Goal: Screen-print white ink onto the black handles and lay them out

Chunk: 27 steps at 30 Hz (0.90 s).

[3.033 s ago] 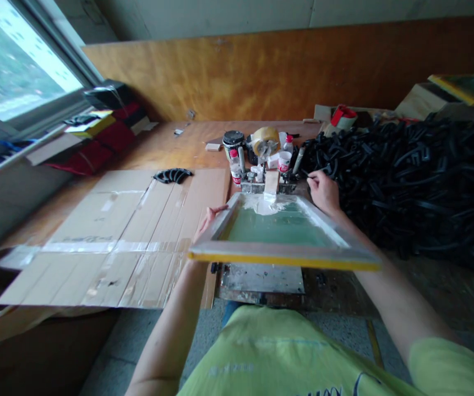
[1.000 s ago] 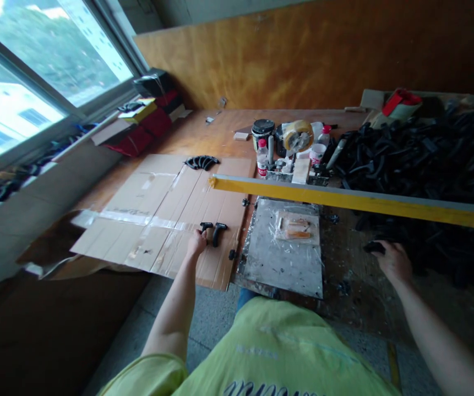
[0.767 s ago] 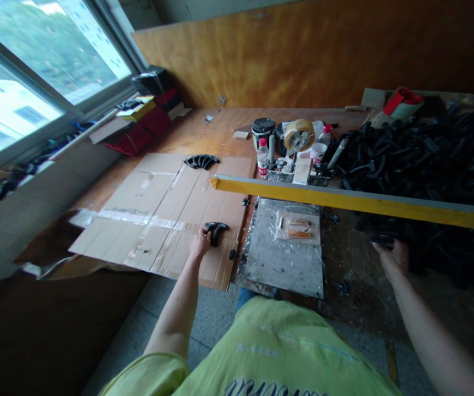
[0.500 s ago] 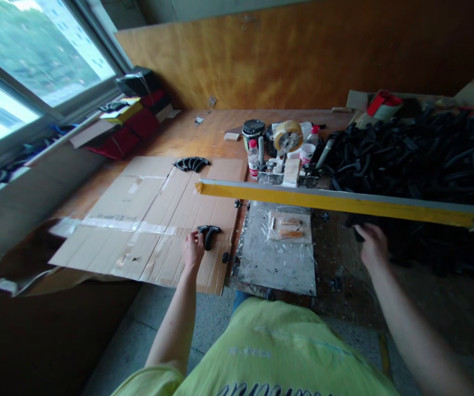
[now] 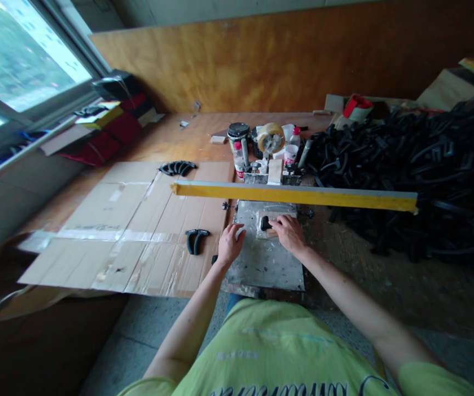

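Note:
My right hand (image 5: 289, 232) is closed on a small black plastic part (image 5: 265, 223), held over the middle of a paint-stained grey board (image 5: 273, 270). Just beneath that part lies a clear plastic packet (image 5: 260, 233) with wooden pieces. My left hand (image 5: 231, 243) hovers at the board's left edge, fingers apart and holding nothing. To its left, two black curved parts (image 5: 197, 241) rest side by side on the flattened cardboard (image 5: 96, 225). Farther back on the cardboard sits a row of several similar curved parts (image 5: 178, 168).
A long yellow-and-grey bar (image 5: 303, 195) spans the work area ahead of my hands. Behind it stand a tape roll (image 5: 271, 138), a paint tub (image 5: 239, 132) and bottles. A large heap of black parts (image 5: 402, 176) covers the right side. Red boxes (image 5: 113, 137) lie by the window.
My left hand has let go of the black part on the cardboard and moved right. My right hand has carried a black part from the heap to the grey board. The view has turned right.

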### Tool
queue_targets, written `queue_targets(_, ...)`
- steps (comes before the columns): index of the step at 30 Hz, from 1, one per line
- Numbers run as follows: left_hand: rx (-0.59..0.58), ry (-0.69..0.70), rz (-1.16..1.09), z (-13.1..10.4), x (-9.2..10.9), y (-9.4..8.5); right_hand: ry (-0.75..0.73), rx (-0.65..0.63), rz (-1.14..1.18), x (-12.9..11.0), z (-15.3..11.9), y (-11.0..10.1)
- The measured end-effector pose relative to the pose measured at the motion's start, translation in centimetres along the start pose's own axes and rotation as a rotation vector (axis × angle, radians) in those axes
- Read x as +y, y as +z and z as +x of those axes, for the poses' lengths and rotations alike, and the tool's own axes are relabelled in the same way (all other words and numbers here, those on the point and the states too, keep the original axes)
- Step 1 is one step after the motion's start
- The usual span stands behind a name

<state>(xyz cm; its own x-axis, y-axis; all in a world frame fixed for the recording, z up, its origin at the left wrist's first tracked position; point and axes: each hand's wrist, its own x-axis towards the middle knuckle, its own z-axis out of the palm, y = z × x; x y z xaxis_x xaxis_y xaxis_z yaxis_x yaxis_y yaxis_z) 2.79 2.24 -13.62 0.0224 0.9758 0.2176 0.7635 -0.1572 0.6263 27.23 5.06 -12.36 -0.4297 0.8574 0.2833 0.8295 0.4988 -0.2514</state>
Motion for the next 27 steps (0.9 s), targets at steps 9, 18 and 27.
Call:
queue_targets(9, -0.179, 0.29, 0.035, 1.3, 0.8, 2.7, 0.046, -0.018, 0.035, 1.4, -0.8, -1.4)
queue_targets(18, -0.252, 0.251, 0.181, 1.6, 0.6, 4.3, 0.103, -0.149, 0.103, 4.2, -2.3, 0.2)
queue_targets(27, -0.268, 0.269, 0.269, 1.6, 0.5, 3.9, 0.072, -0.104, 0.138, 4.0, -2.4, 0.0)
